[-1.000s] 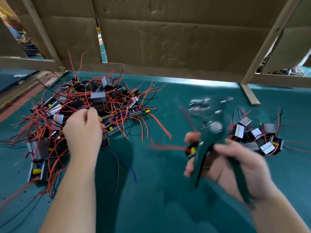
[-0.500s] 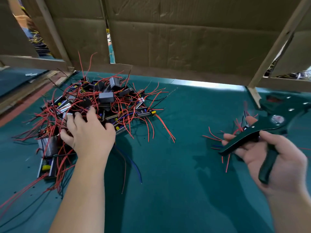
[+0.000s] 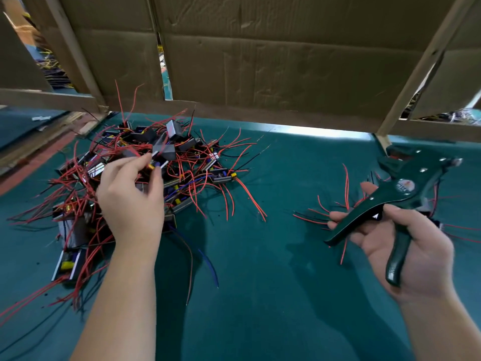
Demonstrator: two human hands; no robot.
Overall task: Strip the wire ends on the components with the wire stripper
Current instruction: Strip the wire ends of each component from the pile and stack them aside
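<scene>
A table [image 3: 286,194] covered in teal cloth carries everything. On its left part lies a sprawling heap of components [image 3: 200,165], small boxy parts tangled in red and black wires that splay outward over the cloth. A loose blue wire [image 3: 211,265] trails from the heap's near edge. Well apart, to the right, lies a smaller cluster [image 3: 320,214] of wired parts, mostly hidden. A wooden upright [image 3: 383,138] stands at the far edge.
</scene>
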